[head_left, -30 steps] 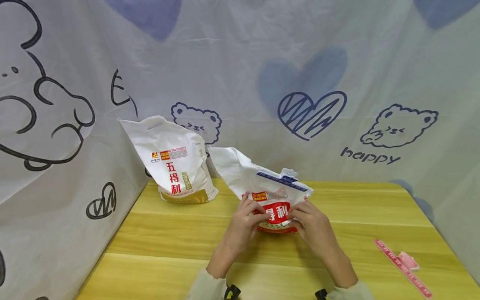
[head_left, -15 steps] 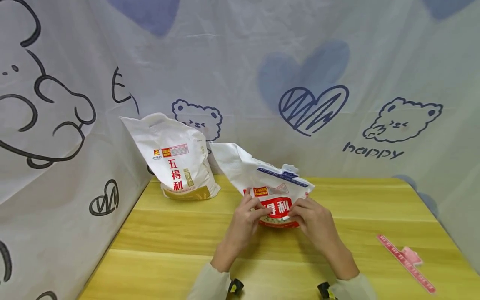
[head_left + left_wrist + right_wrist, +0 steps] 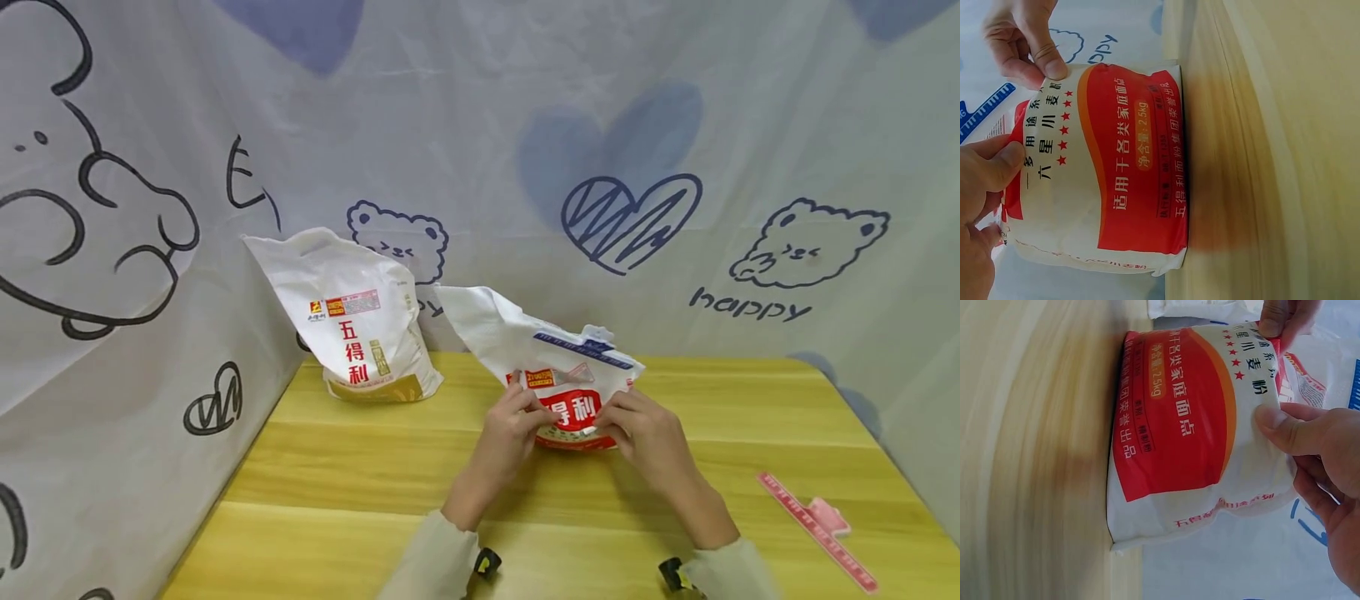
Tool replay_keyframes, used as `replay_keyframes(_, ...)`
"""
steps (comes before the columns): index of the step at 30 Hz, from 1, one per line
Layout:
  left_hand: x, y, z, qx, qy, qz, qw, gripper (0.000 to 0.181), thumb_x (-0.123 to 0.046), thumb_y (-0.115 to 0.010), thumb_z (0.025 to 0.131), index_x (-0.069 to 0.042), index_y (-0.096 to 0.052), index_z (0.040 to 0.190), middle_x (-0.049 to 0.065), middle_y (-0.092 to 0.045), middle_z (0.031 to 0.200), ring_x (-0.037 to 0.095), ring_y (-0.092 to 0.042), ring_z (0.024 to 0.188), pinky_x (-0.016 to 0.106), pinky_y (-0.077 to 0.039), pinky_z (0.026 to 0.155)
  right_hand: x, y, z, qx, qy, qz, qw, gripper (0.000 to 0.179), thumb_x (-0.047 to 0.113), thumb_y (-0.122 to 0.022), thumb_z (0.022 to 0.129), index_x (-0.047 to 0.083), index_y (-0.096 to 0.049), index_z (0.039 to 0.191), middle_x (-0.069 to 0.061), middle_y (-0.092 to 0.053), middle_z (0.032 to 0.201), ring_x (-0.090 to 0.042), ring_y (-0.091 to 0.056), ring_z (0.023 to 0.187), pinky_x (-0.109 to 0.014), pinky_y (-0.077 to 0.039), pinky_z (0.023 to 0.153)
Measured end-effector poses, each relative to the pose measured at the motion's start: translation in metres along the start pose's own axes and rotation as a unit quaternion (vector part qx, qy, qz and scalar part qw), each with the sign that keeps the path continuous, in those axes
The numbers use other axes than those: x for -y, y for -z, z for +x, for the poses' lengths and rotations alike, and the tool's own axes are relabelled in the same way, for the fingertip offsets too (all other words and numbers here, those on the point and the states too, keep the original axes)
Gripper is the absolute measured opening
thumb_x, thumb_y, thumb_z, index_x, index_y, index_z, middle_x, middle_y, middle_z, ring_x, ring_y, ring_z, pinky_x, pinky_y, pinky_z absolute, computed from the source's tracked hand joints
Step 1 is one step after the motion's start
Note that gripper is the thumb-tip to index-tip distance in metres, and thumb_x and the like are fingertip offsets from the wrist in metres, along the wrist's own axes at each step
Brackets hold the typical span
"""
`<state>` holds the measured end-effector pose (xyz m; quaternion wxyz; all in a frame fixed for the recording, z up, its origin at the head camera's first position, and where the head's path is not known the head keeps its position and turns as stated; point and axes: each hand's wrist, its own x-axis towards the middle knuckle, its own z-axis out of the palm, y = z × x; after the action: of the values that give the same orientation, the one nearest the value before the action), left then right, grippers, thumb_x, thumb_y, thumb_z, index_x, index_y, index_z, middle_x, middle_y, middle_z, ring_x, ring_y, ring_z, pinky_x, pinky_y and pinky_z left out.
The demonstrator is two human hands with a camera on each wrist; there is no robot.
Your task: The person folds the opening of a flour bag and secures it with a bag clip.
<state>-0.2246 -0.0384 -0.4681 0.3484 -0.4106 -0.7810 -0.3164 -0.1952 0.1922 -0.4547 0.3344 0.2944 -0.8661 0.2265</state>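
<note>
A white and red flour bag [image 3: 573, 412] stands near the middle of the table. Its upper part slants back and its left corner rises to a peak. Across the top runs a blue bag-sealing clip [image 3: 583, 350]. My left hand [image 3: 506, 433] pinches the bag's upper left side; my right hand [image 3: 654, 437] pinches the right side at about the same height. Both thumbs lie on the front face in the wrist views, just above the red panel [image 3: 1141, 162], while the other fingers curl behind the plastic and are partly hidden.
Another white flour bag [image 3: 360, 333], with gold at its base, stands back left. A pink bag-sealing clip [image 3: 817, 529] lies on the wooden table [image 3: 337, 483] at the right. A printed curtain [image 3: 480, 150] hangs behind the table and along its left side.
Held by both hands, the red flour bag has shifted slightly to the right, away from the other bag. The hold looks the same, and the pink clip has not moved on the table.
</note>
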Motion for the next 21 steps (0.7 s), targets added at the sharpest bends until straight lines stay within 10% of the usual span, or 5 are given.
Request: replay_keyframes(21,-0.011,-0.052,0.038,0.05,-0.025,0.06,0.9966,0.02,0.006,-0.075,0.087,-0.013,-0.082,0.087,-0.001,-0.061,0.083,0.019,-0.059,0.092,0.04,-0.04,0.116,-0.05,0.033,-0.011,0.002,0.015,-0.044,0.9989,0.038,-0.016,-0.089,0.06,0.014,-0.072,0.076,0.005,-0.065,0.083,-0.012,-0.056,0.075,-0.029,-0.054,0.063)
